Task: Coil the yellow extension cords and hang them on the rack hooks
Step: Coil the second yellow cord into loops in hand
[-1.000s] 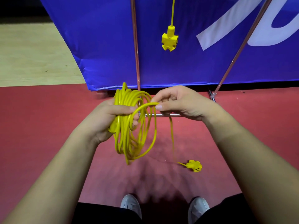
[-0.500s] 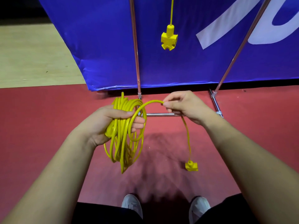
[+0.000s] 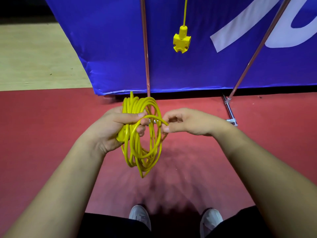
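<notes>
I see the left hand (image 3: pixel 116 127) clamped round the top of the yellow cord coil (image 3: pixel 143 152), with the loops hanging above the red floor (image 3: pixel 42 134). At the coil's 3 o'clock, the right hand (image 3: pixel 187 122) pinches one strand. At 12 o'clock, a second cord's socket (image 3: pixel 181 41) dangles against the blue banner (image 3: pixel 111 48).

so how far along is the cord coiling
Done: one yellow cord with a block socket already hangs by the blue banner. In hand: left hand grips the coiled yellow extension cord; right hand pinches a loose strand. Left: tuck that in, hang the coil.
</notes>
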A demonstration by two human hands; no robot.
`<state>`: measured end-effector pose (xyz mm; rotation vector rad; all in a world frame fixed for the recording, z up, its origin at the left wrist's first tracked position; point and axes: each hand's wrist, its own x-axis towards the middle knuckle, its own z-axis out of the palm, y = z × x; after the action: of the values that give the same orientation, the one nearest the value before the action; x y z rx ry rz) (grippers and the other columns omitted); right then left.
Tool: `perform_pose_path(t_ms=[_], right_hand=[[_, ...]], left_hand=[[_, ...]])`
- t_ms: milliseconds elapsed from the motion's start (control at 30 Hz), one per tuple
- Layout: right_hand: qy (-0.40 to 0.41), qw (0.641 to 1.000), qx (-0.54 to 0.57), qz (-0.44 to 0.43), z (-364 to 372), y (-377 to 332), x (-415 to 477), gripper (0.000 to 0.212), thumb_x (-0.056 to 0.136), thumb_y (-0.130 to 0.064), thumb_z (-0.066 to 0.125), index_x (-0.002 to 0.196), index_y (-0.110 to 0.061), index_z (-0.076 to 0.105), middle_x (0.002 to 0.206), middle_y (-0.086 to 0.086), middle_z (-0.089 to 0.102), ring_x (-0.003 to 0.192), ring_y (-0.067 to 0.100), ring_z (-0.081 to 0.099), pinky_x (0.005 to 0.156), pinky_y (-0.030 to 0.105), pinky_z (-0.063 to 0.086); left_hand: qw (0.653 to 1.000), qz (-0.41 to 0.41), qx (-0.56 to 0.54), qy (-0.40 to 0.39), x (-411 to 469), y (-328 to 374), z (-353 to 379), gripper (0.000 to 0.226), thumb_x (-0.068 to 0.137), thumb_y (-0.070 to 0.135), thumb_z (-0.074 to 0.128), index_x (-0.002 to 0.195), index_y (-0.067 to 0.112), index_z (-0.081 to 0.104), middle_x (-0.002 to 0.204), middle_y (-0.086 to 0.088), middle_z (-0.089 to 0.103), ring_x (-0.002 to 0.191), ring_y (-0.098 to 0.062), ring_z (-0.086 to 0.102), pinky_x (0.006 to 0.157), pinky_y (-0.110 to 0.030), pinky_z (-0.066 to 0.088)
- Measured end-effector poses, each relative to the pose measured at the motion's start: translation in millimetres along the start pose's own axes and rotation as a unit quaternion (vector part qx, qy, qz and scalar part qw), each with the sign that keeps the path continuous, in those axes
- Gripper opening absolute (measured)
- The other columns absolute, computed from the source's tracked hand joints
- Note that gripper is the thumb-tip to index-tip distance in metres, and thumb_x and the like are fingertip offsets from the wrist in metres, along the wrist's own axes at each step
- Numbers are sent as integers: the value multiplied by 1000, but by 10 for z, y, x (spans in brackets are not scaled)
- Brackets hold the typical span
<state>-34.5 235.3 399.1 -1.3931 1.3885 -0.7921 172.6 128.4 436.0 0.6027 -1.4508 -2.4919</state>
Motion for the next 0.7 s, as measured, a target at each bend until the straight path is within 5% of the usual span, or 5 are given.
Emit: perform_pose_path(t_ms=[200,333,433,600,700], right_hand=[[-33,996,17,87,-5,549,49,13,96,-10,58,105,-5,66,104,6,71,104,11,63,104,25,41],[136,985,91,49,13,517,102,11,96,-6,56,97,-1,66,78,10,62,78,19,60,85,37,50],[221,969,112,-8,-23,388,127,16,97,-11,55,101,-6,70,68,6,48,65,17,46,65,31,42],[183,981,6,-60,64,-28,113,12,93,-9,61,96,-5,72,68,-11,61,60,-1,47,61,15,35],[150,984,-28,-91,144,-246,107,12,92,-7,63,94,2,71,79,9,67,68,2,53,61,20,41]], left_hand=[[1000,-11,-9,7,-2,-12,-55,7,77,8,64,79,14,68,67,-3,53,51,-12,49,54,-23,45],[998,-26,-46,15,-10,12,-157,20,67,11,74,84,10,63,69,-5,57,53,-15,54,54,-26,49],[998,-62,-18,28,-42,50,-186,35,51,21,86,79,7,70,70,-9,65,55,-19,63,55,-27,54],[993,-109,17,38,-11,-17,-115,38,49,34,89,74,9,74,70,-11,68,53,-20,64,51,-26,54],[994,-105,29,9,-4,-46,-92,34,53,30,90,76,13,72,67,-4,61,53,-16,58,51,-26,51]])
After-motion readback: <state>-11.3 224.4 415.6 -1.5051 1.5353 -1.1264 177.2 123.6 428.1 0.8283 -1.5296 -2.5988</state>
